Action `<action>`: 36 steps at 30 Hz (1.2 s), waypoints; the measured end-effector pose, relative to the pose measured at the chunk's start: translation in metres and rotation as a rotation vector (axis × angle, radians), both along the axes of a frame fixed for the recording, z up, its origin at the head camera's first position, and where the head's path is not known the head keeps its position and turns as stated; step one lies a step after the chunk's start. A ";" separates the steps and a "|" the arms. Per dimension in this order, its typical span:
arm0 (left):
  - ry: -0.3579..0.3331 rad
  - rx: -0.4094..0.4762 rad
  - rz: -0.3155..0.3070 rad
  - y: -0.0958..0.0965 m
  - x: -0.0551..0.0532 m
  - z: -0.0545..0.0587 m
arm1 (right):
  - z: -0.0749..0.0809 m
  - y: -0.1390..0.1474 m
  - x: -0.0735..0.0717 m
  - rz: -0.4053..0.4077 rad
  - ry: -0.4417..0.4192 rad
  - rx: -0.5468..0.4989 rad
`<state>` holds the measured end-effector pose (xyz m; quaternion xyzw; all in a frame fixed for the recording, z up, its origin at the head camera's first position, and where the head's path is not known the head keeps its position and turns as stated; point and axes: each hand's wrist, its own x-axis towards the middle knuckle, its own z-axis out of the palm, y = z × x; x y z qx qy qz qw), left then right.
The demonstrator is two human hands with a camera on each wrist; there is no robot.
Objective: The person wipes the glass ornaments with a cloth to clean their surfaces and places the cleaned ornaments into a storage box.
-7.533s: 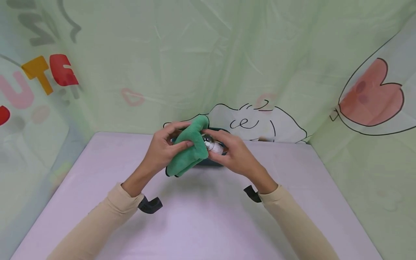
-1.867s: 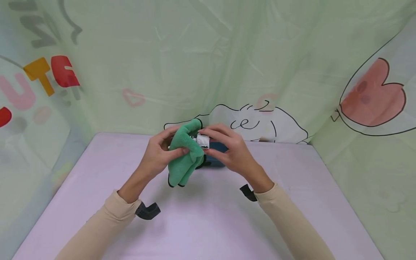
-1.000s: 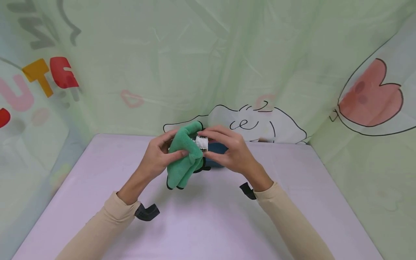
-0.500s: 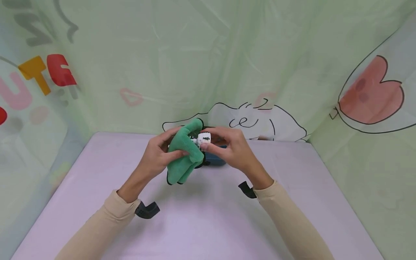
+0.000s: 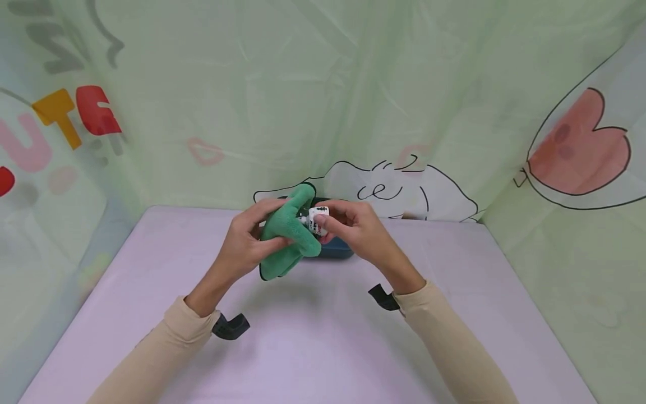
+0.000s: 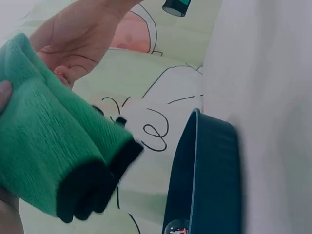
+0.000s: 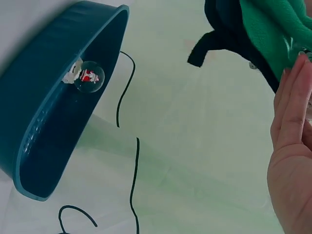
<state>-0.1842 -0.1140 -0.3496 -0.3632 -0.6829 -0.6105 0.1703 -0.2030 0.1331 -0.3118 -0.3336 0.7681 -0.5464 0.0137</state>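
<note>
Evidently, green cloth [image 5: 289, 225] is held by the left hand [image 5: 243, 240], white ornament [image 5: 313, 214] by the right hand [image 5: 362, 227]; should that grip slip, the tub [image 5: 333, 251] at five o'clock could be struck.

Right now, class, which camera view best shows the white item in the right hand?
The head view: the white item shows its dark markings outside the green cloth. The right wrist view gives at most slivers past the fingers; in the left wrist view, I can't make it out.
</note>
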 end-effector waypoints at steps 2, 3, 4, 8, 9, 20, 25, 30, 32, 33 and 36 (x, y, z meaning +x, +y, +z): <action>-0.009 0.009 0.010 0.000 0.000 0.000 | -0.001 -0.001 0.001 0.013 -0.005 -0.022; -0.015 0.012 0.013 0.000 0.000 0.000 | -0.001 -0.001 0.001 0.020 -0.002 -0.033; -0.023 0.016 0.016 0.000 0.000 0.000 | -0.002 -0.002 0.001 0.030 0.006 -0.045; -0.070 0.038 0.023 -0.001 0.000 0.001 | -0.003 -0.002 0.002 0.045 0.095 -0.059; -0.080 0.043 0.024 -0.001 0.000 0.001 | -0.003 -0.003 0.002 0.048 0.122 -0.062; -0.172 0.081 0.010 -0.001 0.003 0.002 | -0.007 -0.003 0.001 0.049 0.376 -0.071; -0.223 0.108 -0.009 -0.002 0.003 0.003 | -0.009 -0.003 -0.002 0.063 0.492 -0.062; -0.267 0.115 -0.017 -0.003 0.004 0.004 | -0.007 -0.003 -0.005 0.064 0.596 -0.042; -0.285 0.117 -0.020 -0.002 0.003 0.004 | -0.006 -0.003 -0.006 0.059 0.635 -0.042; -0.294 0.118 -0.022 -0.002 0.002 0.003 | -0.006 -0.003 -0.007 0.055 0.656 -0.043; -0.312 0.113 -0.023 -0.001 0.002 0.003 | -0.007 -0.003 -0.009 0.039 0.716 -0.041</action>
